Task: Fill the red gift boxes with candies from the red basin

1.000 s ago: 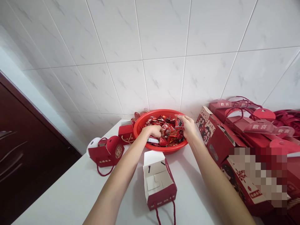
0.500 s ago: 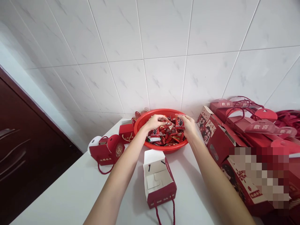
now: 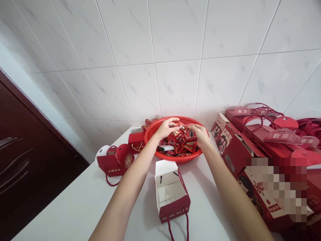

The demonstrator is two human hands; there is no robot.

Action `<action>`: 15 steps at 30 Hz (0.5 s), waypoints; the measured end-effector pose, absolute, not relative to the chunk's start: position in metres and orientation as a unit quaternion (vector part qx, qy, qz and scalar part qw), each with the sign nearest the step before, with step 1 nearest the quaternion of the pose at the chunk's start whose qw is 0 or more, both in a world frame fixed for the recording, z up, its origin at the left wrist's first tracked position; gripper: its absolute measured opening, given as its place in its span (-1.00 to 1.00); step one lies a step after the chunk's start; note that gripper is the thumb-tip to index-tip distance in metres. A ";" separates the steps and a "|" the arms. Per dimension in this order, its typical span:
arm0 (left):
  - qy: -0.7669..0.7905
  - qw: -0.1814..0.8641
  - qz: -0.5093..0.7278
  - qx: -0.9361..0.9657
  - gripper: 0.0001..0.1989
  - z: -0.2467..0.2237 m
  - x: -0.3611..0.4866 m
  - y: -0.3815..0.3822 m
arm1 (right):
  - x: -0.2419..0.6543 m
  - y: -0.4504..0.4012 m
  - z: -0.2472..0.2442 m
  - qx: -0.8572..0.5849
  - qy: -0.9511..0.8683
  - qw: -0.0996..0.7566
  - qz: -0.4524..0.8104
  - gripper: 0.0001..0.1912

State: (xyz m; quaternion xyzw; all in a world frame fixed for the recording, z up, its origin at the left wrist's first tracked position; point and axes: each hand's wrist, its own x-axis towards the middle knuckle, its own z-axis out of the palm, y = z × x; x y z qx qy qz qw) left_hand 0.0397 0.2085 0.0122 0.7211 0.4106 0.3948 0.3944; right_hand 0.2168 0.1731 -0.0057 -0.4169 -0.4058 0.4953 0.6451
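A red plastic basket (image 3: 147, 137) holds a heap of red-wrapped candies (image 3: 179, 139), and both my hands are over it. My left hand (image 3: 167, 130) is at the basket's left side, fingers curled, with a small red candy packet (image 3: 181, 125) at its fingertips. On the right, my right hand (image 3: 202, 136) pinches a flat red packet (image 3: 191, 133) with dark lettering. Close in front of the basket stands an open red gift box (image 3: 175, 211), its white inside showing nothing in it. Red rope handles hang from its near side.
A closed red gift box (image 3: 110, 165) with a rope handle stands left on the white table (image 3: 75, 204); another red box (image 3: 135, 139) is beside the basket. Many red boxes (image 3: 233, 150) are piled at right. A tiled wall (image 3: 175, 83) rises behind; a dark door (image 3: 32, 150) is at left.
My left hand has lifted slightly, with a small packet now at its fingertips. The packet in my right hand has moved a little left and lower.
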 end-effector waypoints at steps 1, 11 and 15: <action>0.409 0.395 0.400 0.719 -0.49 0.012 0.040 0.208 | 0.217 0.172 -0.005 -0.418 -0.407 0.645 0.494 -0.83; 0.437 0.309 0.496 0.683 -0.65 0.009 0.036 0.216 | 0.216 0.171 -0.007 -0.433 -0.381 0.688 0.441 -0.83; 0.424 0.280 0.491 0.707 -0.76 0.006 0.038 0.217 | 0.216 0.165 0.000 -0.406 -0.419 0.627 0.516 -0.79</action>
